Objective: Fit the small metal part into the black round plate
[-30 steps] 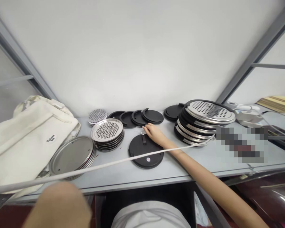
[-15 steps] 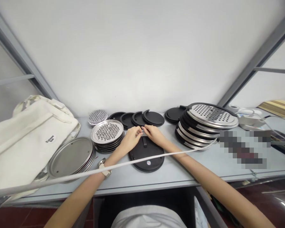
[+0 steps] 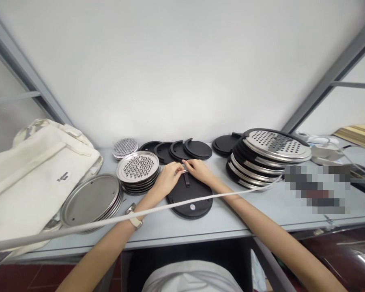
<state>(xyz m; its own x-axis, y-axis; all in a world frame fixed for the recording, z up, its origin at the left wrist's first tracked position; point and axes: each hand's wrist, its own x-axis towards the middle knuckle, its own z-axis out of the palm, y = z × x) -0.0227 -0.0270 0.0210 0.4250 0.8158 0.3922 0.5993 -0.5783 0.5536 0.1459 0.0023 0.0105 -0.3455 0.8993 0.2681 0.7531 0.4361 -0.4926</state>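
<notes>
Both hands meet at the far edge of a black round disc (image 3: 190, 196) lying flat on the grey worktop (image 3: 231, 223). The left hand (image 3: 168, 178) and the right hand (image 3: 200, 170) pinch with fingers together on a small metal clip (image 3: 185, 172) at the disc's far rim. A stack of perforated steel plates (image 3: 137, 169) sits just left of the disc; a taller stack of grater discs (image 3: 267, 156) stands to the right. A white cord (image 3: 109, 221) crosses over both forearms.
</notes>
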